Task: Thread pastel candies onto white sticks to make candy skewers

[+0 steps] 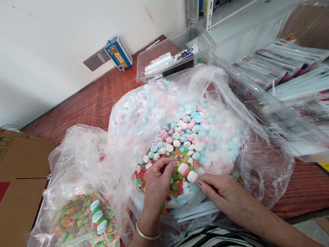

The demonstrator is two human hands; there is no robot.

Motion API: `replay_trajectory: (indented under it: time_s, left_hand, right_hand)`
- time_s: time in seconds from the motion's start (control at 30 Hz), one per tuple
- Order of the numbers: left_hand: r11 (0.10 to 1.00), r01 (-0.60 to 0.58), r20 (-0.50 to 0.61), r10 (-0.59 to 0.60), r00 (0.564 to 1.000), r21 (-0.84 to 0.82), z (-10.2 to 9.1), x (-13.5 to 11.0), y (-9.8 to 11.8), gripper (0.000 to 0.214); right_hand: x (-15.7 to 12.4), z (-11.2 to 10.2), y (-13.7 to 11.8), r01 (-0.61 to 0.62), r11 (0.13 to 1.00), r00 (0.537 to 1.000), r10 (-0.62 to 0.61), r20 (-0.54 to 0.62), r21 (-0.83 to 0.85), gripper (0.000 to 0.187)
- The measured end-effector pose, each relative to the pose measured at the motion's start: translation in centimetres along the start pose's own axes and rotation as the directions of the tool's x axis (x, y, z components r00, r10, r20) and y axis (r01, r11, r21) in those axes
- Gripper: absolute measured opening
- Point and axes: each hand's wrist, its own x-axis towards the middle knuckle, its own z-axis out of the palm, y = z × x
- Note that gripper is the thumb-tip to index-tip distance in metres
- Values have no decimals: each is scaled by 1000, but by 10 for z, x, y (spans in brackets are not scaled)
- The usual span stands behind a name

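My right hand [227, 191] pinches the lower end of a candy skewer [187, 172], just below its marshmallows. The skewer carries two pink-and-white marshmallows with an orange gummy ring between them. My left hand [159, 178] has thumb and forefinger closed at the skewer's upper tip, on a small yellow gummy ring [178, 164]. Under both hands lie loose gummy rings [175, 186] in red, green and orange. Behind them, pink, blue and white marshmallows [175, 136] fill an opened clear plastic bag [220, 75].
At left, a finished-looking skewer [97, 216] lies on a bag of gummy rings [77, 217], beside a cardboard box [14, 165]. White sticks [196, 211] lie before me. Clear bins [174, 48] stand behind; printed packets [281, 63] fill a bin at right. A blue device [118, 53] stands by the wall.
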Motion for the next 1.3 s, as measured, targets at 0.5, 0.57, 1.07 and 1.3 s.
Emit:
replay_trajectory:
  time_s: [0.5, 0.57, 1.07, 1.3]
  left_hand:
    - [666, -451, 179, 438, 881, 595, 7, 7, -2, 11]
    - [679, -466, 194, 440, 877, 568, 7, 6, -1, 10]
    - [950, 6, 32, 5, 999, -311, 7, 2, 8, 16]
    - [777, 148, 150, -69, 986, -612, 20, -1, 8, 19]
  right_hand:
    - [-3, -17, 9, 46, 992, 983, -23, -183, 120, 34]
    - [-3, -16, 9, 55, 992, 983, -34, -181, 111, 34]
    - [-5, -7, 1, 48, 994, 997, -42, -65, 96, 38]
    - [-4, -2, 1, 52, 994, 998, -49, -36, 91, 35]
